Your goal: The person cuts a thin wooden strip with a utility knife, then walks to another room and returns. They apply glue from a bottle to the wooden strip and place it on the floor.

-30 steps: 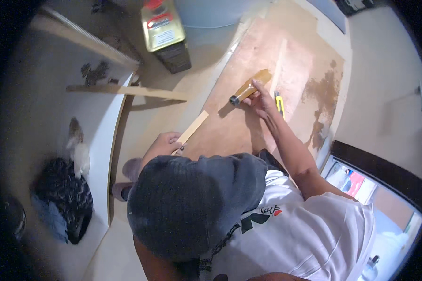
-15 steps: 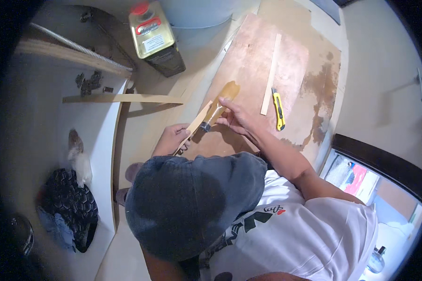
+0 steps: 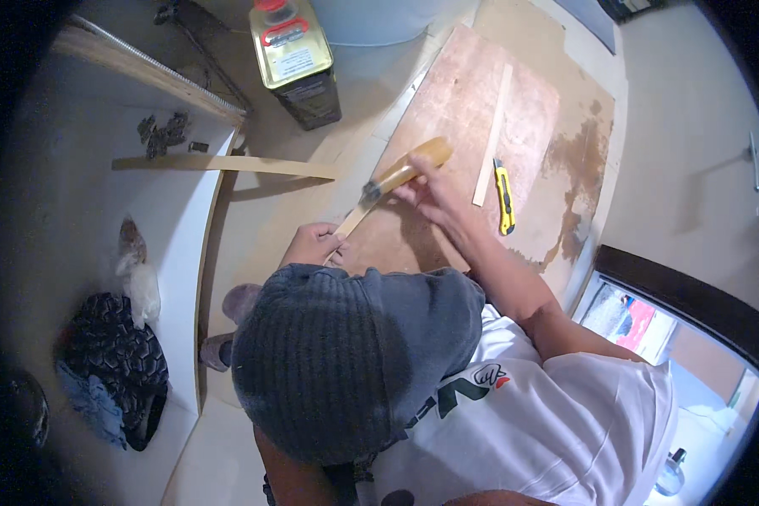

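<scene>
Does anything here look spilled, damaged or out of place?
Yes. The floor sheet right of the plywood board carries a ragged brown stain, like a dried spill or worn surface. A yellow utility knife lies loose beside it. The right hand grips a wooden-handled brush.

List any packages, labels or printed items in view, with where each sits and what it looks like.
Rectangular yellow-gold metal can: top centre on the floor, red cap, pale label on its top face.
White T-shirt: on the person, lower right; green, dark and red printed logo at the chest.
Bright red-and-blue panel: right edge beyond the dark frame; too blurred to identify.
</scene>
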`<state>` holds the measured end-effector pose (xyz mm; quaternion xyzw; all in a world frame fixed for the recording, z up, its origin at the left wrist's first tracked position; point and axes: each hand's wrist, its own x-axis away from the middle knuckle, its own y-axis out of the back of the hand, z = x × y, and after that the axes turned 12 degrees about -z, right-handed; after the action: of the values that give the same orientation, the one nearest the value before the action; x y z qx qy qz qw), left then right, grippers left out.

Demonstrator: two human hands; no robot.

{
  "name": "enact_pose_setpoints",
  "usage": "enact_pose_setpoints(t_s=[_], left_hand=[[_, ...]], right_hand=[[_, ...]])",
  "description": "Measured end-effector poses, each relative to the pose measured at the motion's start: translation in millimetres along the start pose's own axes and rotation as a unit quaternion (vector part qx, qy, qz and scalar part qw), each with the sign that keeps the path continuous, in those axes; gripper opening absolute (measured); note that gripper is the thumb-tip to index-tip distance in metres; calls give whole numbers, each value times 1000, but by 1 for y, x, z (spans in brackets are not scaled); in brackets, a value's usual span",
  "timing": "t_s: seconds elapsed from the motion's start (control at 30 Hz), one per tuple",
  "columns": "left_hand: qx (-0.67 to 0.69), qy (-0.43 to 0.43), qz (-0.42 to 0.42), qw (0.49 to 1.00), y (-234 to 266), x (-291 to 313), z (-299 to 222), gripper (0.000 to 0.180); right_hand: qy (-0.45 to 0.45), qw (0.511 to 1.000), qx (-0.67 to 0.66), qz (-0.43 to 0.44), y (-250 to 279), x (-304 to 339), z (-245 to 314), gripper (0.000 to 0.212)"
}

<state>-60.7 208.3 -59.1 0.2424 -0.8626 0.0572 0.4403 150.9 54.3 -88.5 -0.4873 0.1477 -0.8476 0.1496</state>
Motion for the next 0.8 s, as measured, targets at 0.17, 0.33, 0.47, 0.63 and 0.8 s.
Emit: enact_pose_setpoints(t_s=[0.17, 0.33, 0.47, 0.63, 0.8], left_hand=[[-13, 15, 2, 1000, 1, -9, 20, 21], [-58, 13, -1, 998, 3, -20, 32, 23], [-34, 29, -17, 999, 0, -7, 23, 24], [-66, 5, -15, 998, 4, -17, 42, 22], [-47, 18, -28, 998, 2, -12, 45, 20]], right_hand=[[178, 979, 74, -65, 20, -33, 52, 39], [376, 909, 165, -69, 20, -10, 78, 38], [488, 814, 313, -23, 8, 0, 65, 39], [492, 755, 432, 9, 13, -2, 45, 34], [470, 779, 414, 32, 3, 10, 33, 30]])
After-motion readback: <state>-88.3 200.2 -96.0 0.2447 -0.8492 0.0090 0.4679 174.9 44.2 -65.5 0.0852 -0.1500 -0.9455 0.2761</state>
